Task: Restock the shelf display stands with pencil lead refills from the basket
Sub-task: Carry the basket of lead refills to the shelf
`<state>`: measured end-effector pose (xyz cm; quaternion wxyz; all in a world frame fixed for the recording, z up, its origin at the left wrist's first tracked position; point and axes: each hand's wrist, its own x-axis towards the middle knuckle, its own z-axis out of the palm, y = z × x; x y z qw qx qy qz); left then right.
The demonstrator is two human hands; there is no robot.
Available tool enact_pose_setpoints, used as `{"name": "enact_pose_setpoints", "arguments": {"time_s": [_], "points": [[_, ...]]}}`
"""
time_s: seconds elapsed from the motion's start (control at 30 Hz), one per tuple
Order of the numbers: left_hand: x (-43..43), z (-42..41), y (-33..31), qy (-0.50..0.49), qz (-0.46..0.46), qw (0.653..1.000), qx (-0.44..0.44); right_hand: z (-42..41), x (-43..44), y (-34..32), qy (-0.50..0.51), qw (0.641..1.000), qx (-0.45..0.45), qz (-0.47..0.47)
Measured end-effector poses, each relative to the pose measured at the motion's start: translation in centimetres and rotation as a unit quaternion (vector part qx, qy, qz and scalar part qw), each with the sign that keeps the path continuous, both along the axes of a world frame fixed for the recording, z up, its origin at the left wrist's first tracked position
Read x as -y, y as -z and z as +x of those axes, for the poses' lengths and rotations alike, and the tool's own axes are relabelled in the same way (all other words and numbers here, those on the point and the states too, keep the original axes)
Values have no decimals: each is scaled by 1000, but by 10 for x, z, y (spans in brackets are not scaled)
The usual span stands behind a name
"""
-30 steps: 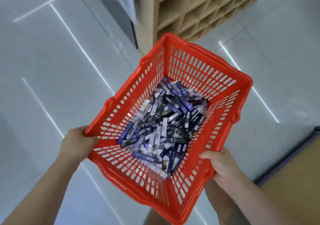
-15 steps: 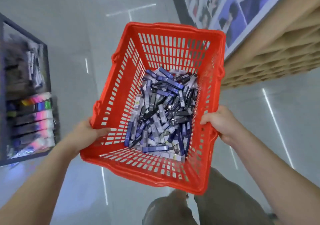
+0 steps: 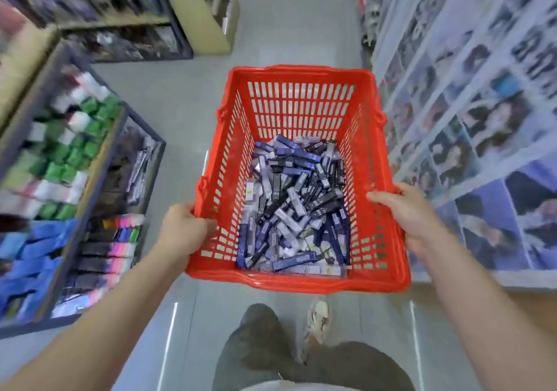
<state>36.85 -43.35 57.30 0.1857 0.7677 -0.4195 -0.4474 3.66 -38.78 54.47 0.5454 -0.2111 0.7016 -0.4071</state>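
Aisle view between stocked shelves (image 3: 60,155): holding red basket (image 3: 297,283) out in front, gripping its left rim with left hand (image 3: 184,231) and its right rim with right hand (image 3: 407,211); carrying pencil lead refills (image 3: 297,210) heaped loose on basket bottom.
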Motion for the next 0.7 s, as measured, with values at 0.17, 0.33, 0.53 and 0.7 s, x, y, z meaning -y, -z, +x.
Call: {"name": "enact_pose_setpoints", "arguments": {"time_s": [0.17,0.33,0.53,0.7], "points": [[111,-17,-6,-38,-7,999,-11,-16,110,-9,-93,994,61,0],[256,-31,-10,-40,-9,999,-28,-27,249,-18,-65,997,-44,-28],[452,-76,-37,-5,-17,998,-67,-61,419,-63,-41,996,-62,-56],[599,-128,-43,-8,72,987,-143,-100,545,-85,-51,996,-59,-48]]}}
